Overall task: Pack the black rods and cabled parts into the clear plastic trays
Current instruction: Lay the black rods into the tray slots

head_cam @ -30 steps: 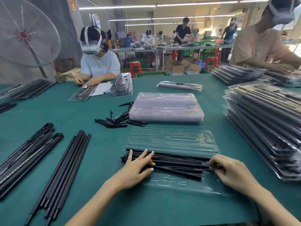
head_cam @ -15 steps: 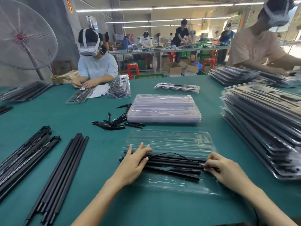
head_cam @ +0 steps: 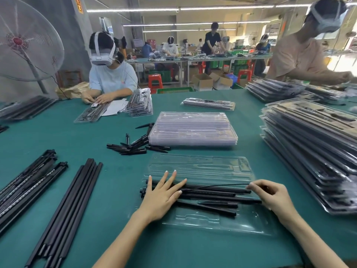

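Black rods (head_cam: 210, 194), long thin plastic ones with a fine black cable (head_cam: 218, 186) among them, lie bundled in the open clear plastic tray (head_cam: 212, 221) near the front edge of the green desk (head_cam: 119, 182), their long axis running left to right, parallel to that edge.

At the left end of the bundle the left hand (head_cam: 162, 196) lies flat on the rods, fingers (head_cam: 172, 179) straight and spread, pressing down and gripping nothing.

Along the middle, the cable lifts off the rods in a shallow arc toward the right. The tray's hinged clear lid half (head_cam: 201, 167) lies open flat just behind the bundle, away from the front edge.

At the right end the right hand (head_cam: 274, 198) has its fingers curled, thumb and forefinger (head_cam: 253, 184) pinching the cable's far end (the other fingers seem to rest by the rod tips; whether they grip one I cannot tell).

My judgement: the coming move turns on that cable. It runs the same way as the rods, so the right hand, nearer its free end, can lay it down along the tray's channel while the left hand keeps the rods from rolling. Several rods look slightly skewed and may need nudging into their grooves.
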The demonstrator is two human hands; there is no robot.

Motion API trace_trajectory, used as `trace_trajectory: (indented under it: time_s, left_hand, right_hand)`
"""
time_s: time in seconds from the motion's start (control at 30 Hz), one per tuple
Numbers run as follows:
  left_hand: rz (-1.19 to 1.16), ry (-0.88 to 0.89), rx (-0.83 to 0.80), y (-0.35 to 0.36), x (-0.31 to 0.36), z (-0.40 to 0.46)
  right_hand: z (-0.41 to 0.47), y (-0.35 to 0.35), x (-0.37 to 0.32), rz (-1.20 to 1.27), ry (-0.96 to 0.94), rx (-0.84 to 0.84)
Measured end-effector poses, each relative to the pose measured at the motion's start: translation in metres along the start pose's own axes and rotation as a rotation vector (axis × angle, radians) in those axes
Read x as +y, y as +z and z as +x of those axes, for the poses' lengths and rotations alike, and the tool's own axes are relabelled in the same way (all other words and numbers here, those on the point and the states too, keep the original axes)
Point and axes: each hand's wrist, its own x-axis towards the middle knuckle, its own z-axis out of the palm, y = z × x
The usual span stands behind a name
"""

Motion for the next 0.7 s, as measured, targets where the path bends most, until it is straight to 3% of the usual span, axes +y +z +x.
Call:
trace_trajectory:
  time_s: [0.1, 0.37, 0.7]
  left_hand:
    - [-0.024, -0.011, 0.018, -0.001, 0.002, -0.001]
    - [-0.085, -0.037, 0.026, -0.002, 0.002, -0.001]
    - [-0.525, -0.073, 0.096, -0.017, 0.011, -0.001]
  right_hand:
    - [-0.005, 0.006, 0.000, 0.041, -0.063, 0.068]
    - [-0.009, -0.009, 0.015, -0.293, -0.104, 0.150]
    - [-0.008, -0.010, 0.016, -0.121, -0.023, 0.115]
